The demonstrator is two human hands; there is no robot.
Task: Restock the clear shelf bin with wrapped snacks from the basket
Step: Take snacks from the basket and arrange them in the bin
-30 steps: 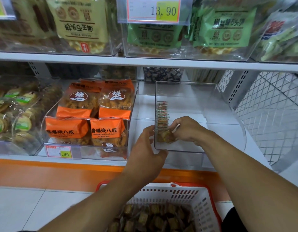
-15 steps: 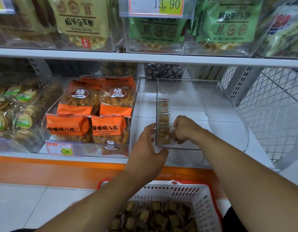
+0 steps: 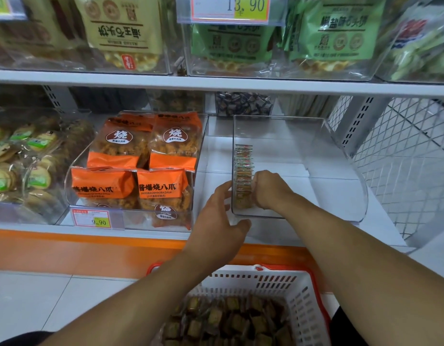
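Observation:
A clear shelf bin [image 3: 338, 158] stands on the lower white shelf. A row of small wrapped snacks [image 3: 243, 171] stands on edge along its left wall. My right hand [image 3: 268, 188] is inside the bin with fingers curled against the near end of that row. My left hand [image 3: 216, 221] is open outside the bin's front left corner, fingers against the left wall and thumb by the front edge. Below, a white basket [image 3: 308, 305] with a red rim holds several brown wrapped snacks [image 3: 228, 320].
A clear bin of orange snack bags [image 3: 138, 168] sits just left of the bin. Round green-labelled biscuits [image 3: 21, 158] are at far left. An upper shelf [image 3: 216, 82] overhangs with bagged goods. Wire mesh [image 3: 405, 156] closes the right side.
My right hand has slid a little deeper along the snack row. My left hand has stayed at the bin's front left corner. The view has shifted slightly.

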